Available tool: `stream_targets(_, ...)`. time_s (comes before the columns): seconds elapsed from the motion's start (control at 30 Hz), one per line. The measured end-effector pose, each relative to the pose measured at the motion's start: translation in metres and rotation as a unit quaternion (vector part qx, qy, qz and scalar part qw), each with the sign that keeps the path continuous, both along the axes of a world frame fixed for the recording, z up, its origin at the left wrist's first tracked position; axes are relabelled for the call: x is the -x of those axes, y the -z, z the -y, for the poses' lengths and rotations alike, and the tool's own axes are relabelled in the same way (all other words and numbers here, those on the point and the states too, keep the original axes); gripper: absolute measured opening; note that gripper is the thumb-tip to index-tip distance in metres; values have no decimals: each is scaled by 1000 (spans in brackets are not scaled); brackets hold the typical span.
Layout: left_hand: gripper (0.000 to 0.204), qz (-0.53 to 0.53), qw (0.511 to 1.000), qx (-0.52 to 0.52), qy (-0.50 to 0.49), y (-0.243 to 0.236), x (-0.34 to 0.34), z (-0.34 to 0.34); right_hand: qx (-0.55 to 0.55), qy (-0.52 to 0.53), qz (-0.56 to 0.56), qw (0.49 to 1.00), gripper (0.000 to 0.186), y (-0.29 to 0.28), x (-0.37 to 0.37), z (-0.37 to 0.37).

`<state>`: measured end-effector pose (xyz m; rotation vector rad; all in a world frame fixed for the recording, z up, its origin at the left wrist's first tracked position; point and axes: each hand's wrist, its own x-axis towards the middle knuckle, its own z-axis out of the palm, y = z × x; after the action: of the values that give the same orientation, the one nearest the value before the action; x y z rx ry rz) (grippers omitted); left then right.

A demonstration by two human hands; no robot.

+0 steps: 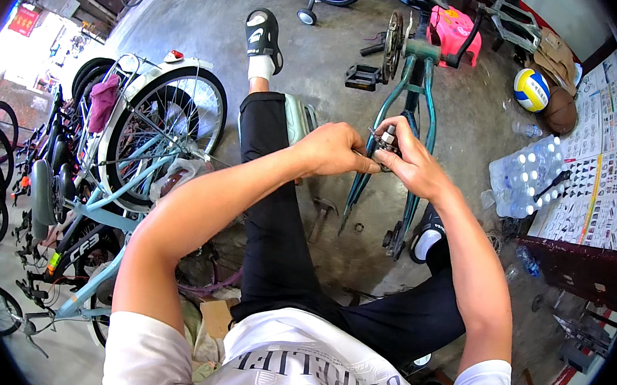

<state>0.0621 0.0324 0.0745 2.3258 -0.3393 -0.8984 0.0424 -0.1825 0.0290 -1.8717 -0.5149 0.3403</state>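
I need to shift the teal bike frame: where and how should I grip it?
Probably round the right tube of the frame, just beyond the right hand, coming from the right: it is slim and bare there, while the chainring and a pedal jut out left.

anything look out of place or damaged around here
The green bicycle frame looks stripped: no wheel sits between its stays. A hammer-like tool lies loose on the concrete floor, as if set down mid-work. No clear spill or damage shows.
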Motion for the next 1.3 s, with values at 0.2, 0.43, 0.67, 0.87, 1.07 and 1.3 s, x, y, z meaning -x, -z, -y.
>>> stream_targets(0.2, 47, 74, 995, -59, -17, 3, 8, 0, -8, 24, 20, 999, 37, 8, 3, -10)
stream_targets(0.43, 53, 156, 967, -192, -66, 0, 18, 15, 33, 85, 53, 994, 38, 18, -2, -21)
stream_targets(0.67, 37, 269, 924, -247, -117, 13, 23, 25, 77, 135, 73, 985, 39, 27, -11, -37)
stream_targets(0.87, 34, 329, 888, -276, -163, 13, 15, 46, 105, 240, 100, 960, 39, 33, -26, -48)
stream_targets(1.07, 39, 355, 918, -131, -116, -15, 37, 20, -97, 99, 23, 990, 34, 21, -25, -24)
stream_targets(1.3, 70, -302, 813, 324, -378, -7, 32, -17, -132, 44, 35, 990, 34, 6, -22, -19)
